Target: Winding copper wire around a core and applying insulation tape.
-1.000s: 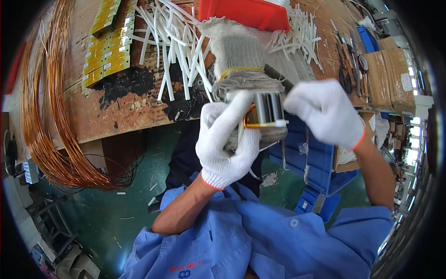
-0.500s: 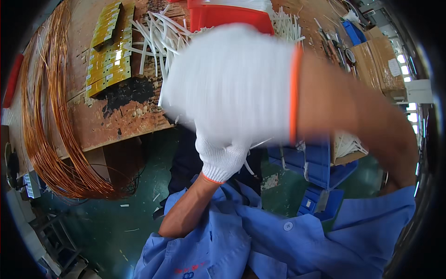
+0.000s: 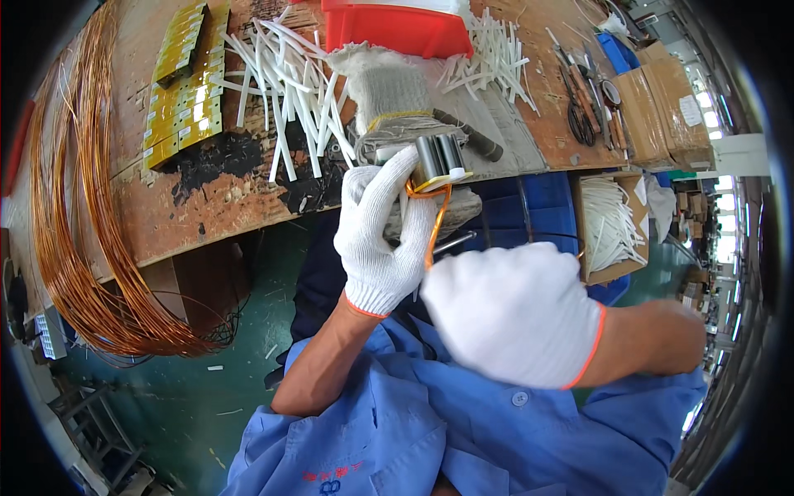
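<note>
My left hand (image 3: 376,231), in a white knit glove, grips a small coil part (image 3: 440,157) with dark grey cylinders on a yellow plate. Copper-coloured wire (image 3: 436,223) loops round the part's near side and runs down toward my gloved right hand (image 3: 517,314). That hand is closed at the wire's lower end, slightly smeared by motion; its fingertips are hidden. Just behind the coil part lies a bundle of worn grey cloth (image 3: 385,87) at the bench edge, with a dark rod (image 3: 470,135) beside it.
Copper wire hanks (image 3: 91,207) hang over the bench's left edge. Yellow blocks (image 3: 186,99), loose white tubes (image 3: 289,91) and a red bin (image 3: 397,31) occupy the bench. Hand tools (image 3: 591,103) lie right, near cardboard boxes (image 3: 662,99). A carton of white tubes (image 3: 612,223) stands below.
My right hand has swept from above the bench edge down and right toward my body. The coil part, wire and cloth bundle it covered now show. My left hand stays nearly in place.
</note>
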